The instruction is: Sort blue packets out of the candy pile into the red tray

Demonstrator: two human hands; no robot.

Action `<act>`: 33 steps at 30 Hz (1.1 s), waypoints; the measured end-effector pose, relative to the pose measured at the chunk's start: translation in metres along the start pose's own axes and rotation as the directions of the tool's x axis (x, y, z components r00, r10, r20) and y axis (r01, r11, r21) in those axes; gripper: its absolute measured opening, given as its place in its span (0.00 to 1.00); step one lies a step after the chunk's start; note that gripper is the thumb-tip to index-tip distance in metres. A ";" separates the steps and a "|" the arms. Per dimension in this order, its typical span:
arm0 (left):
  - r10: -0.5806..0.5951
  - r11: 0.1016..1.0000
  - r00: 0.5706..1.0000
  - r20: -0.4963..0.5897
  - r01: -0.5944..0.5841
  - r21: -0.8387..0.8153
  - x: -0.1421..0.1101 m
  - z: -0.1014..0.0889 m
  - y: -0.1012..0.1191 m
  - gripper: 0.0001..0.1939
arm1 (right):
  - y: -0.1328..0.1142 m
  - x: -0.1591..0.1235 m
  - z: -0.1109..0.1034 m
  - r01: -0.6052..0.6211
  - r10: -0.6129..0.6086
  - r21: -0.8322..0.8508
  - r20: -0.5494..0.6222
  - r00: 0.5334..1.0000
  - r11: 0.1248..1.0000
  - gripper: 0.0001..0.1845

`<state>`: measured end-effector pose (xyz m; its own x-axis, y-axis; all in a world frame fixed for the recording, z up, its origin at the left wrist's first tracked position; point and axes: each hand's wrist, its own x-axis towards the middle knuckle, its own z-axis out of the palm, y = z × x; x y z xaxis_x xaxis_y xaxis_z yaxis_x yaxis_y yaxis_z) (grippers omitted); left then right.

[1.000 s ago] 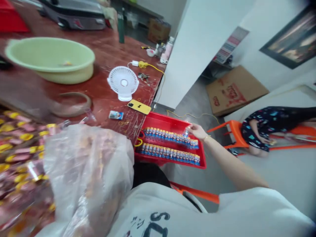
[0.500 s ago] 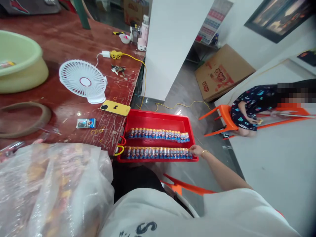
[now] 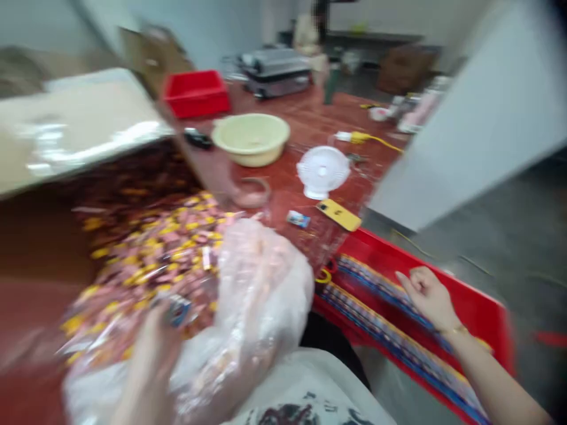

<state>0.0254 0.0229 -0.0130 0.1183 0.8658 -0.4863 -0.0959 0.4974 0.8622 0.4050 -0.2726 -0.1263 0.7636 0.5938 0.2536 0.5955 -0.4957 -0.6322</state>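
Observation:
The picture is smeared by motion. My right hand (image 3: 427,298) hovers over the red tray (image 3: 482,310), whose two rows of small blue-labelled bottles (image 3: 381,330) lie side by side; its fingers are curled and I see nothing in them. My left hand (image 3: 153,354) is low at the front left, by the clear plastic bag (image 3: 257,301) and the heap of pink and yellow packets (image 3: 155,254). It pinches a small blue-labelled item (image 3: 179,310), blurred.
On the red-brown table (image 3: 301,127) stand a pale green basin (image 3: 251,139), a white fan (image 3: 322,171), a yellow phone (image 3: 339,214), a small card (image 3: 297,219), a red box (image 3: 197,93) and a grey machine (image 3: 274,74). A white wall (image 3: 478,118) rises at right.
The view swung left, back over the table and the packet heap. My right hand moved from the tray's near corner to above the bottle rows. My left hand came into view.

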 end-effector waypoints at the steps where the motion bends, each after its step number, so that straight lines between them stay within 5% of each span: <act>1: 0.044 0.996 0.998 -0.037 -0.047 -0.076 -0.002 -0.017 0.002 0.07 | -0.036 0.016 0.026 0.133 -0.137 0.101 0.035 0.990 0.986 0.26; 5: 0.116 0.976 0.989 0.094 -0.095 -0.198 -0.008 -0.057 -0.004 0.17 | -0.201 0.048 0.118 0.472 -0.579 0.451 0.131 0.804 0.758 0.21; 8: 0.135 0.980 0.987 0.084 -0.120 -0.159 -0.016 -0.068 -0.008 0.17 | -0.307 0.053 0.178 0.576 -0.698 0.398 0.349 0.626 0.714 0.09; 11: 0.131 0.989 0.988 0.080 -0.124 -0.085 -0.020 -0.073 -0.009 0.20 | -0.365 0.058 0.228 0.632 -0.662 0.294 0.570 0.486 0.717 0.05; 14: 0.095 0.992 0.993 0.076 -0.088 -0.095 -0.013 -0.073 -0.011 0.22 | -0.373 0.059 0.255 0.621 -0.645 0.317 0.638 0.419 0.717 0.06; 19: -0.020 0.985 0.995 0.095 0.035 -0.168 0.005 -0.072 -0.016 0.21 | -0.347 0.053 0.243 0.493 -0.698 0.497 0.553 0.454 0.714 0.07; 21: -0.034 0.981 0.993 0.109 0.054 -0.185 0.009 -0.070 -0.017 0.23 | -0.343 0.048 0.231 0.219 -0.680 0.690 0.514 0.522 0.690 0.13; 23: -0.042 0.978 0.993 0.107 0.063 -0.198 0.012 -0.067 -0.018 0.24 | -0.343 0.042 0.221 -0.134 -0.609 0.810 0.528 0.592 0.571 0.15; 25: -0.042 0.977 0.994 0.100 0.062 -0.203 0.014 -0.064 -0.018 0.25 | -0.347 0.037 0.213 -0.322 -0.545 0.818 0.562 0.622 0.477 0.14; 28: -0.039 0.978 0.994 0.105 0.060 -0.199 0.016 -0.060 -0.019 0.25 | -0.355 0.032 0.205 -0.331 -0.532 0.824 0.554 0.640 0.461 0.11; 33: -0.035 0.986 0.992 0.123 0.055 -0.160 0.015 -0.059 -0.020 0.24 | -0.365 0.027 0.189 -0.118 -0.618 0.875 0.421 0.664 0.469 0.10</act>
<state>-0.0288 0.0290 -0.0455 0.2419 0.8343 -0.4955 -0.2458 0.5466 0.8005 0.1613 0.0442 -0.0276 0.0335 0.9674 0.2511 -0.0300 0.2521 -0.9672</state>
